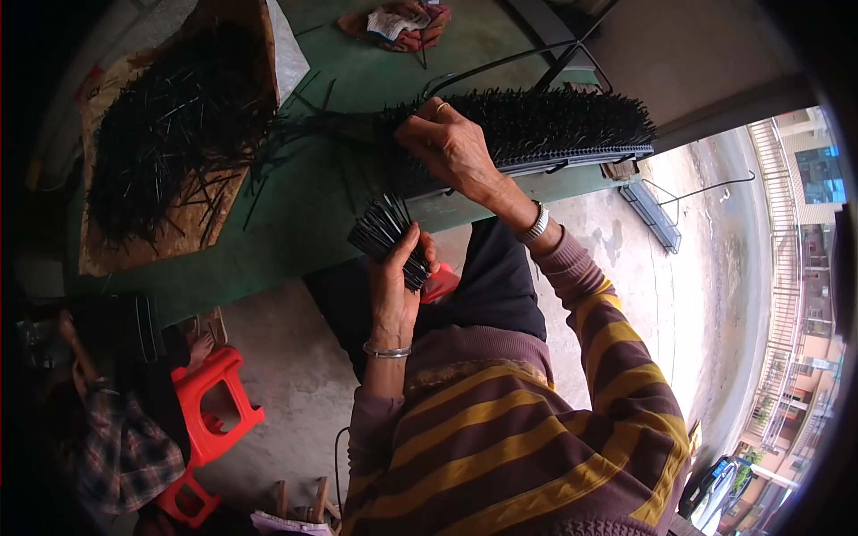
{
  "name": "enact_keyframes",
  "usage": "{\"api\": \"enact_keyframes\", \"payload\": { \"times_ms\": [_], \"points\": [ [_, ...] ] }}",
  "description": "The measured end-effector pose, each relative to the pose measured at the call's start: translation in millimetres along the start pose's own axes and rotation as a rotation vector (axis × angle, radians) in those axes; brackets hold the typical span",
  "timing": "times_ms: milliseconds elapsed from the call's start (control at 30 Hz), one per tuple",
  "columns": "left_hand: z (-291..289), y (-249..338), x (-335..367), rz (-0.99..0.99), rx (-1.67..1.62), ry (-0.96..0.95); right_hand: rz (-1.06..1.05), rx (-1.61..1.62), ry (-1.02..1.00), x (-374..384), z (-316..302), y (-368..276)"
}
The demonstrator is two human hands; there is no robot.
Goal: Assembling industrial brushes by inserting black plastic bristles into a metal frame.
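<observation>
My left hand is closed around a bundle of thin black strips, their ends fanned out above the thumb. To its upper right, a long black rack lies along the table's near edge, densely filled with upright black strips. My right hand is over the rack's left end, thumb and fingers pinched together. Whatever lies between those fingertips is hidden by the hand.
A heap of loose black strips lies on a brown board on the green table. A crumpled cloth is at the back. Another person sits at left by red stools. Another rack stands on the floor.
</observation>
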State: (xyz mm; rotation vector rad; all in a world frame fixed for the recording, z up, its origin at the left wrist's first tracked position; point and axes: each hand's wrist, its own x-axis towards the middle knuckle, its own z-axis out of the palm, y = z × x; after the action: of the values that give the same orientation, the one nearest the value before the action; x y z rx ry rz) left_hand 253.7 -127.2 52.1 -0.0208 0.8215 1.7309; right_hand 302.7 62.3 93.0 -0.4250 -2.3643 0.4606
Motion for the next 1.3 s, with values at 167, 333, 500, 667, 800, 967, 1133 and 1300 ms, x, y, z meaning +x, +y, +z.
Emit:
{"api": "enact_keyframes", "payload": {
  "times_ms": [167, 333, 500, 667, 800, 967, 1133, 1300],
  "points": [
    [1, 0, -2, 0.011, 0.031, 0.006, -0.020, -0.152, 0.049, -1, 9, 7],
    [2, -1, -2, 0.013, 0.019, -0.015, -0.030, -0.296, 0.024, -9, 6, 7],
    [5, -1, -4, 0.004, 0.037, -0.022, -0.050, -0.461, -0.009, -7, 3, 0],
    [8, -2, -6, -0.024, 0.035, -0.011, -0.063, -0.513, 0.033, -4, 4, 1],
    [7, -2, -7, -0.014, -0.032, -0.007, -0.041, -0.508, 0.054, -13, 5, 3],
    [4, -4, -6, -0.001, -0.020, -0.048, -0.033, -0.500, 0.042, -21, 3, -5],
    [6, -3, -10, -0.033, -0.027, -0.023, 0.027, -0.460, 0.079, -31, 4, -8],
    [5, -3, -10, -0.023, -0.042, -0.028, -0.034, -0.367, 0.060, -20, 0, -15]
  ]
}}
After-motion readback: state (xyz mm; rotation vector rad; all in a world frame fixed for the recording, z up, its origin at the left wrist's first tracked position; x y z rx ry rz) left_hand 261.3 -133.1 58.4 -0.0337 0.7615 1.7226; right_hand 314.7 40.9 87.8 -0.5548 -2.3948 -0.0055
